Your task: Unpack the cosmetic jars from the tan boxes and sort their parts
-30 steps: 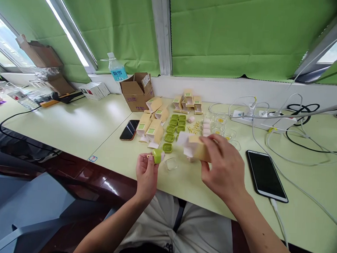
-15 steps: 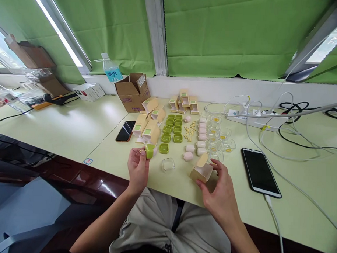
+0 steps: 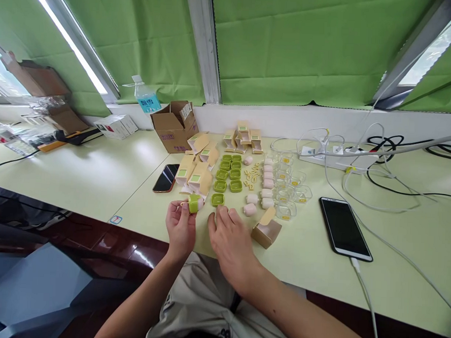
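Observation:
In my left hand (image 3: 181,226), pinched between thumb and fingers, is a small green cup with a pale pink block (image 3: 195,203) set in it and a yellow loop at its left end. My right hand (image 3: 231,233) is down on the table with bent fingers, over the spot where a clear plastic cover lay; the hand hides whatever is under it. An opened small cardboard box (image 3: 266,231) stands right of that hand, flap up. Just beyond the fingers sits a green cup (image 3: 217,200), nearest of two rows. Pink blocks (image 3: 250,210) lie to its right.
Yellow loops (image 3: 252,175) and clear plastic covers (image 3: 285,209) lie farther back. Small boxes (image 3: 200,178) are grouped left, beside a phone (image 3: 166,178) and a brown carton (image 3: 174,128). On the right are another phone (image 3: 345,228), cables and a power strip (image 3: 337,158).
My right hand has let go of the small cardboard box and moved left over the clear cover. The box stays on the table. My left hand has turned the green cup, showing more pink.

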A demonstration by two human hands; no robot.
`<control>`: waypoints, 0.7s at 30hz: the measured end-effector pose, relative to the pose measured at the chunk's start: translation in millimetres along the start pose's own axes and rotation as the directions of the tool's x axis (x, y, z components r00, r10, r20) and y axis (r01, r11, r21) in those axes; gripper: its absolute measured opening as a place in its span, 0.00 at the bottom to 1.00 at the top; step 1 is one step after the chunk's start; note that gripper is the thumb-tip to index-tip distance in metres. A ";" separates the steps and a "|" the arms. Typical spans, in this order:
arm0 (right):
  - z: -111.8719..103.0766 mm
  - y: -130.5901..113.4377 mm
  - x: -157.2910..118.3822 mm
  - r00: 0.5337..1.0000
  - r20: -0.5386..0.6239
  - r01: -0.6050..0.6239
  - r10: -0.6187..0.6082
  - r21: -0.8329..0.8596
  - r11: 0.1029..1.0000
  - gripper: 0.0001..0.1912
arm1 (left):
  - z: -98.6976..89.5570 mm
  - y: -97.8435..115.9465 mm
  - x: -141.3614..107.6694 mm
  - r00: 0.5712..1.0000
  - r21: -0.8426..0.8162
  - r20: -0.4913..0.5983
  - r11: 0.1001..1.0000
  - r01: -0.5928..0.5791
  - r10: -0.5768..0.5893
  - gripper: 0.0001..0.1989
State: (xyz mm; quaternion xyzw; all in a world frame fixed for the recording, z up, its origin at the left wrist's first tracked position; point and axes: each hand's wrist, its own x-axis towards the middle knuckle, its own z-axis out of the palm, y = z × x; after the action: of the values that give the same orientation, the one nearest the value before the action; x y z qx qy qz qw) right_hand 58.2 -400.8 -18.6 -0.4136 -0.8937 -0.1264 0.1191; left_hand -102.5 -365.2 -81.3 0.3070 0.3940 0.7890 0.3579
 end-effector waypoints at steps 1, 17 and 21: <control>0.0 1.5 5.6 0.999 0.053 0.009 -0.009 0.013 1.000 0.16 | -0.7 -0.5 0.5 1.000 -0.005 -0.007 1.000 -0.001 0.001 0.21; -86.3 137.2 -83.5 0.799 -0.352 -0.278 0.487 0.501 0.819 0.25 | 1.2 2.7 -1.2 0.998 -0.026 -0.018 0.998 0.061 -0.062 0.21; -29.3 148.1 -123.7 0.685 -0.324 -0.518 0.652 0.412 0.750 0.24 | 1.4 2.9 -1.7 0.999 -0.009 -0.017 0.999 0.041 -0.042 0.21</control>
State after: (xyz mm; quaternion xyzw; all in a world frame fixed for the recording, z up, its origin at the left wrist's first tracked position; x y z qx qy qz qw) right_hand 253.2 -405.3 -11.5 -0.6168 -0.6676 -0.0417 0.4149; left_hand -101.4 -367.3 -78.6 0.2902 0.3998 0.7858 0.3721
